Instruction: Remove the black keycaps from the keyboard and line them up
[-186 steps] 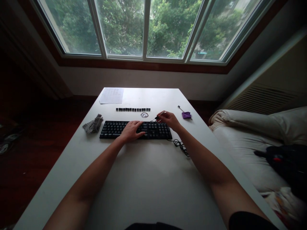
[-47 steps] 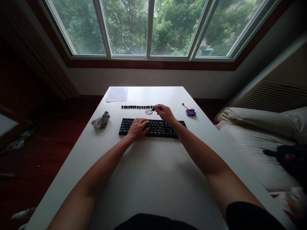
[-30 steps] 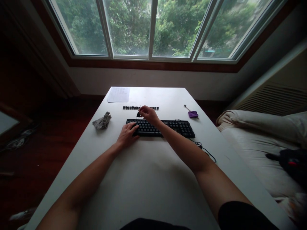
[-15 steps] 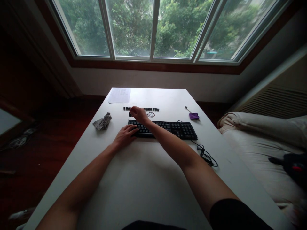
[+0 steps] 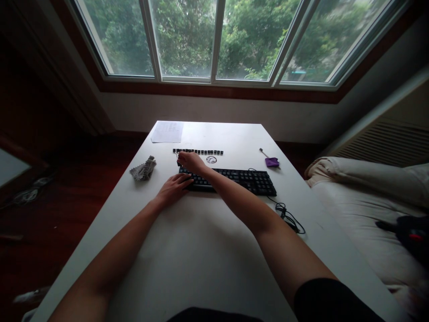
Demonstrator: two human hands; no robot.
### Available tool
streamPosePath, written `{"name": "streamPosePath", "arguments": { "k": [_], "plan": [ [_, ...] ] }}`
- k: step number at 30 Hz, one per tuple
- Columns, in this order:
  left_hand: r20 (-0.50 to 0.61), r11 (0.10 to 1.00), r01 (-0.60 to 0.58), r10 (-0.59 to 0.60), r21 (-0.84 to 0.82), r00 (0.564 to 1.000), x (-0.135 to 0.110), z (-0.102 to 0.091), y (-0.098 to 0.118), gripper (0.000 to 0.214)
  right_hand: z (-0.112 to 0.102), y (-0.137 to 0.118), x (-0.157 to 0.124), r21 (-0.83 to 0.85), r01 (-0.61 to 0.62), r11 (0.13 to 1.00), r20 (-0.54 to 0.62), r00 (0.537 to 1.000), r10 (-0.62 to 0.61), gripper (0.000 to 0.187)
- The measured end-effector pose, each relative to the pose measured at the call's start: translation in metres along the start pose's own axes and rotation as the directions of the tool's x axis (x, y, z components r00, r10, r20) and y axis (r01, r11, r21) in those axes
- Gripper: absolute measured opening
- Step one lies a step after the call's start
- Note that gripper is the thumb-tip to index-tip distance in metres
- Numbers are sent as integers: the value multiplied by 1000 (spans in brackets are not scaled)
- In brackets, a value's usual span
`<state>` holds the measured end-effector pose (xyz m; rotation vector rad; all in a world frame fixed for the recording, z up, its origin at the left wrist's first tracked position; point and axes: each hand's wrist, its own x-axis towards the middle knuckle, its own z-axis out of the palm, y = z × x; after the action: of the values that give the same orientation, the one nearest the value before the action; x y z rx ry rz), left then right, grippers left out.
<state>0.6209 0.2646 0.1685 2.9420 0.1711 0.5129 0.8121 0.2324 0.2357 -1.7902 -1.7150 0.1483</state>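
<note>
A black keyboard point(image 5: 234, 177) lies across the white table. My left hand point(image 5: 173, 188) rests on its left end, fingers stretched over the keys and the thumb near the front edge. Just behind that same end, my right hand point(image 5: 190, 161) is closed in a pinch, raised above the table. Thin wire, like that of a keycap puller point(image 5: 176, 155), shows at the fingertips, with a small dark piece below it; the fingers hide most of it. Beyond the hand runs a row of loose black keycaps point(image 5: 208, 152).
A grey cloth point(image 5: 143, 170) lies to the left, with paper sheets point(image 5: 167, 132) at the far left corner. Behind the keyboard is a round item point(image 5: 211, 159). To the right are a purple piece with a brush point(image 5: 271, 162) and a coiled cable point(image 5: 288, 215).
My right hand has shifted slightly left and lower, with the small dark piece now close against its fingers. My left hand stays on the keyboard.
</note>
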Motion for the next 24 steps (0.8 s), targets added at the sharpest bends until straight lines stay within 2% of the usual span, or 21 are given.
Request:
{"name": "streamPosePath", "arguments": {
  "k": [4, 7, 11, 15, 18, 24],
  "plan": [
    [-51, 999, -41, 41, -2, 998, -1, -1, -2, 50, -5, 5, -13, 21, 47, 999, -7, 999, -47, 11],
    [-85, 998, -54, 50, -43, 995, -2, -3, -3, 50, -4, 20, -20, 191, -18, 981, -38, 999, 26, 11],
    [-98, 994, -58, 49, -92, 994, -2, -4, -4, 49, 5, 43, -25, 488, -137, 862, -7, 987, 161, 18],
    [-132, 989, -32, 13, -144, 991, -2, -6, -3, 42, 12, 53, -32, 651, -138, 746, -42, 975, 217, 29],
    [-193, 982, 35, -71, -186, 979, -3, -9, -2, 37, 9, 53, -42, 688, -79, 721, -107, 972, 210, 33],
    [-299, 955, 182, -249, -234, 921, 4, -16, 2, 28, -11, 52, -72, 589, -2, 808, -196, 970, 146, 29]
  ]
}}
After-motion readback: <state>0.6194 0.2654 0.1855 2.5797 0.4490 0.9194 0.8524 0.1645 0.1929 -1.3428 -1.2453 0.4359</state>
